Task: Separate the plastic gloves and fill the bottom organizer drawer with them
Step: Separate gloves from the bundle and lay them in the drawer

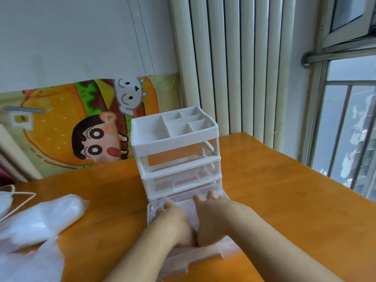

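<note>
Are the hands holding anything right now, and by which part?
Nothing is clearly gripped. The left hand and right hand press a plastic glove down into the open bottom drawer.

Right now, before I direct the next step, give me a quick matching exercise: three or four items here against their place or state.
Things:
1. bottom drawer
2. middle drawer
3. glove pile
4. top tray

States:
A. closed
B. pulled out, both hands pressing inside
C. on the table, left of the organizer
D. divided compartments, nothing visible in them

Pairs: 1-B, 2-A, 3-C, 4-D
</note>
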The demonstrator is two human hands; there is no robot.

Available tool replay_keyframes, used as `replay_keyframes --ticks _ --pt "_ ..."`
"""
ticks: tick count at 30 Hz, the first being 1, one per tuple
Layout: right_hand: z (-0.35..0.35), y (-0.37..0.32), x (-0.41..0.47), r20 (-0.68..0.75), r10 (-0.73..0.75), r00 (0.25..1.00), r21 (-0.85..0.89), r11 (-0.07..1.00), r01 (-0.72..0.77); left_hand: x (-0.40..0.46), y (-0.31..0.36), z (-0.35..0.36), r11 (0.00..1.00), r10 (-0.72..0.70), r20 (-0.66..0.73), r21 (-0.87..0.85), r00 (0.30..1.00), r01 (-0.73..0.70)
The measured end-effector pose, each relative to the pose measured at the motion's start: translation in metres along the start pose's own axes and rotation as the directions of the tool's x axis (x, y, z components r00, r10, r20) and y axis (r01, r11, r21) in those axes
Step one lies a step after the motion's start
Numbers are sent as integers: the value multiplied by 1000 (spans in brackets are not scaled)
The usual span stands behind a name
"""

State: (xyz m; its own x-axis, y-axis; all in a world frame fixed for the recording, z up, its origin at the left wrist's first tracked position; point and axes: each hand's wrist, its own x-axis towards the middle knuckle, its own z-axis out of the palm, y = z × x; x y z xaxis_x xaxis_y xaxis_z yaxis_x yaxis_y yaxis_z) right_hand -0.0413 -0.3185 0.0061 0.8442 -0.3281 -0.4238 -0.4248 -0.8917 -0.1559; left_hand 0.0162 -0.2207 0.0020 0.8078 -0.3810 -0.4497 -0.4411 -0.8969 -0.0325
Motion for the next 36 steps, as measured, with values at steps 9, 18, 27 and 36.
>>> replay_keyframes --ticks 9,18,27,36 --pt "-2 -14 1 21 -22 1000 -20 1000 22 -24 -18 6 973 183 -302 -81 935 -217" --pt "-1 -17 1 56 -37 998 -27 999 39 -13 -12 -3 993 113 -88 46 990 -109" --pt "5 6 -9 -90 9 996 181 984 8 0 5 3 995 -80 10 -54 997 81" --pt "-5 15 -12 -478 67 876 382 914 139 -31 -21 -31 975 182 -156 -98 971 -198"
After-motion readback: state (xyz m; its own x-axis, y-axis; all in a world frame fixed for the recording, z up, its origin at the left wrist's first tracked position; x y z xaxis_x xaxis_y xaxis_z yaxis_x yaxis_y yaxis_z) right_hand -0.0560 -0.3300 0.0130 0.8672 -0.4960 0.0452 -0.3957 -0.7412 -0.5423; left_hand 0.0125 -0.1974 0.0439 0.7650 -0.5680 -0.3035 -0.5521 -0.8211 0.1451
